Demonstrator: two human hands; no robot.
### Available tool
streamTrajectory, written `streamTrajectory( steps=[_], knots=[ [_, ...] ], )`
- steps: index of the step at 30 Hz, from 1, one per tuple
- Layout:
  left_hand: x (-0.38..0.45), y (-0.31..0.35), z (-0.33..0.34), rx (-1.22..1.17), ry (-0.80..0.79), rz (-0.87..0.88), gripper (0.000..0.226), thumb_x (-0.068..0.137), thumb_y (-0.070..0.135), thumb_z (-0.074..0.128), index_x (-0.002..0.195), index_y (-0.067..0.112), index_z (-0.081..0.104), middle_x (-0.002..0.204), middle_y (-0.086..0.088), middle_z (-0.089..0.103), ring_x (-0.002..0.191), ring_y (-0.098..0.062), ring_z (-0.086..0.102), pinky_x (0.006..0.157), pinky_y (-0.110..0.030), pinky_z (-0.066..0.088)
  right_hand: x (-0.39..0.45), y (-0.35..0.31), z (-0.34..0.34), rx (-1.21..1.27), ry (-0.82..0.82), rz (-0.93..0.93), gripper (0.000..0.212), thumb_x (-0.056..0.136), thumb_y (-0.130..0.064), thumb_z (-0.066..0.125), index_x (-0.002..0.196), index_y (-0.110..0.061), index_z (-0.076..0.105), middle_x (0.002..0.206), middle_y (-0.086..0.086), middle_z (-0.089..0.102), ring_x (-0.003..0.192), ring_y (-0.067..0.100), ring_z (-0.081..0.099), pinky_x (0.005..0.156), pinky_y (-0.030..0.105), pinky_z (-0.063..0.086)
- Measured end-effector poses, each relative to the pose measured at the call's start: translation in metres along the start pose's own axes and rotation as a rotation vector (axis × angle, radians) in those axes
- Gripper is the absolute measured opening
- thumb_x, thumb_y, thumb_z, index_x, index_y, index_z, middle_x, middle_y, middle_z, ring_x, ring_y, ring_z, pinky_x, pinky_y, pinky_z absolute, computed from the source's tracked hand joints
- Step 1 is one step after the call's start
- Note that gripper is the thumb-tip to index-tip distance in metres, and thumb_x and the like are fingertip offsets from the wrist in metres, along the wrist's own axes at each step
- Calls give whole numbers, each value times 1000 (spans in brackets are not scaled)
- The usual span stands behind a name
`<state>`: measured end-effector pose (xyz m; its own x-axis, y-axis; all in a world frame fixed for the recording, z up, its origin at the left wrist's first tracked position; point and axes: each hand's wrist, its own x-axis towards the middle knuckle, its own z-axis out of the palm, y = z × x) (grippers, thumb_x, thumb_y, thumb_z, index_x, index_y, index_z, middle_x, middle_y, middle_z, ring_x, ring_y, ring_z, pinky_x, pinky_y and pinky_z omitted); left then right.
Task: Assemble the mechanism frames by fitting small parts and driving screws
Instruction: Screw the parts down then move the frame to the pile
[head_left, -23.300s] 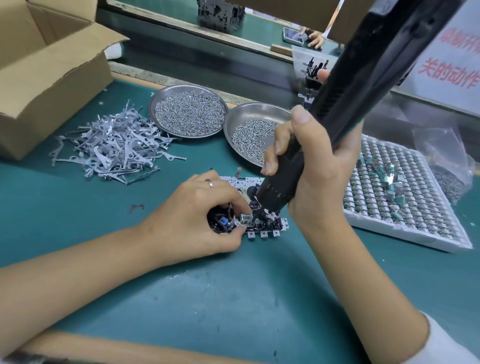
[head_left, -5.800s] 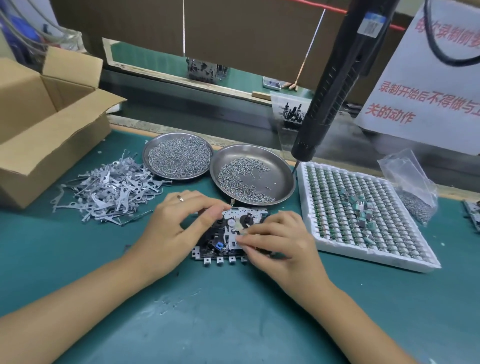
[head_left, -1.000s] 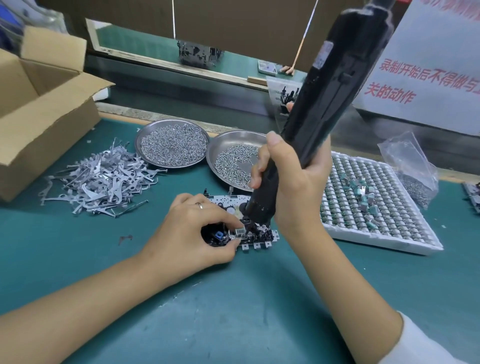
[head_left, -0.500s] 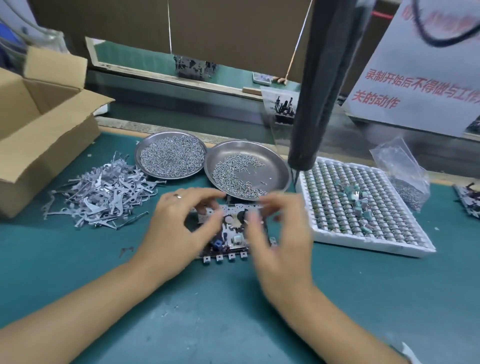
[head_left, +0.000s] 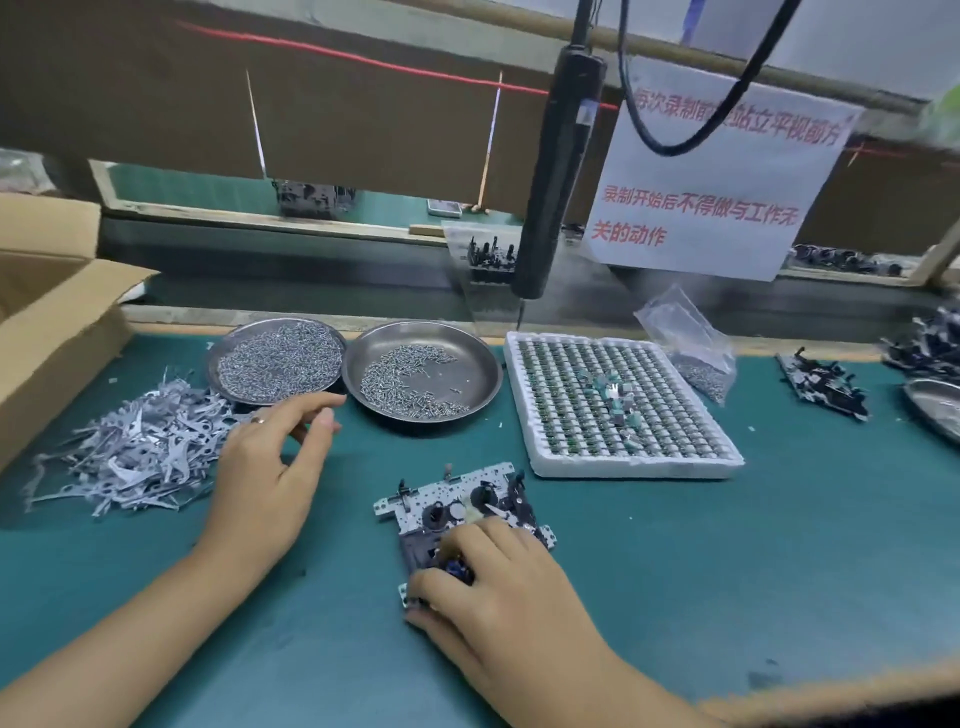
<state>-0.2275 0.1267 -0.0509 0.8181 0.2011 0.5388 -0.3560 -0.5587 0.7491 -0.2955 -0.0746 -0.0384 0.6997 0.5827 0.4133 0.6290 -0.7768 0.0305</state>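
The mechanism frame (head_left: 457, 493), a perforated metal plate with black parts on it, lies on the green mat in the front middle. My right hand (head_left: 498, 587) grips its near end, fingers curled over it and hiding that part. My left hand (head_left: 265, 467) hovers apart from the frame, between the pile of metal levers (head_left: 140, 452) and the screw dishes, with fingers loosely curved and nothing in them. The black electric screwdriver (head_left: 556, 176) hangs free above the back of the bench.
Two steel dishes of screws, one fuller (head_left: 214, 364) and one sparser (head_left: 470, 364), stand behind my hands. A white foam tray (head_left: 623, 467) of small parts is at the right, with a plastic bag (head_left: 691, 343) behind it. A cardboard box (head_left: 52, 322) stands left; other mechanisms (head_left: 826, 384) lie far right.
My right hand let the screwdriver go, and it swung up to hang. My left hand left the frame and moved left. My right hand took the frame, which now lies turned and further right.
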Motion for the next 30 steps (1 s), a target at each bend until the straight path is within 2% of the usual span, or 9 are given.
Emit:
streamTrajectory(
  steps=[2, 9, 10, 13, 16, 18, 24, 27, 30],
  knots=[
    [0, 0, 0, -4, -15, -1, 32, 94, 12, 56, 93, 44, 57, 85, 14, 66, 60, 11, 51, 57, -7, 35, -21, 12, -11, -10, 14, 19, 20, 82, -38, 56, 74, -29, 72, 75, -3, 63, 68, 19, 62, 60, 21, 49],
    [0, -5, 1, 34, -29, 15, 37, 93, 11, 58, 89, 48, 56, 83, 16, 65, 76, 8, 54, 62, -5, 35, -89, 57, -38, -125, 104, 102, 13, 81, -34, 65, 79, -25, 74, 75, -2, 61, 63, 19, 61, 56, 23, 50],
    [0, -6, 1, 39, -28, 24, 37, 93, 11, 59, 89, 48, 57, 83, 16, 65, 75, 9, 54, 62, -5, 35, -100, 68, -40, -173, 114, 155, 7, 75, -28, 76, 79, -23, 73, 74, -1, 61, 62, 20, 61, 56, 26, 51],
    [-1, -7, 2, 63, -27, 68, 38, 92, 12, 59, 90, 50, 55, 82, 17, 64, 74, 9, 53, 63, -4, 34, -128, 112, -50, -363, 57, 415, 38, 44, -5, 94, 73, -15, 72, 76, 8, 63, 63, 31, 63, 56, 40, 53],
    [-1, -8, 3, 75, -33, 111, 32, 91, 18, 57, 91, 50, 54, 81, 10, 64, 77, 6, 53, 67, -3, 34, -134, 146, -61, -501, 22, 659, 53, 22, 17, 84, 70, -2, 71, 88, 28, 65, 76, 47, 64, 63, 55, 51],
    [-1, -8, 3, 84, -42, 133, 23, 89, 26, 53, 93, 49, 55, 81, 7, 64, 76, 3, 53, 68, -4, 34, -128, 152, -61, -472, 27, 672, 53, 25, 20, 81, 73, -1, 71, 90, 30, 65, 79, 49, 64, 64, 57, 51],
    [-2, -4, 4, 115, -42, 146, 14, 88, 24, 55, 97, 30, 64, 81, 1, 64, 80, -4, 52, 69, -31, 42, -71, 105, -28, 80, 173, 432, 26, 79, -7, 75, 104, -11, 69, 105, 5, 65, 93, 21, 63, 78, 35, 53],
    [-3, 3, 6, 128, -23, 101, 19, 89, 6, 63, 100, 21, 68, 84, 13, 59, 83, -3, 52, 76, -41, 46, -23, 81, -10, 569, 206, 489, 47, 88, -22, 67, 132, -17, 51, 114, -5, 59, 99, 6, 56, 87, 24, 47],
    [4, 9, 6, 146, -37, 124, 22, 88, 3, 61, 103, 19, 68, 88, 11, 59, 85, -4, 53, 82, -46, 46, 30, 66, 6, 962, 192, 562, 60, 85, -26, 70, 137, -23, 42, 117, -16, 54, 95, 6, 61, 78, 26, 54]
  ],
)
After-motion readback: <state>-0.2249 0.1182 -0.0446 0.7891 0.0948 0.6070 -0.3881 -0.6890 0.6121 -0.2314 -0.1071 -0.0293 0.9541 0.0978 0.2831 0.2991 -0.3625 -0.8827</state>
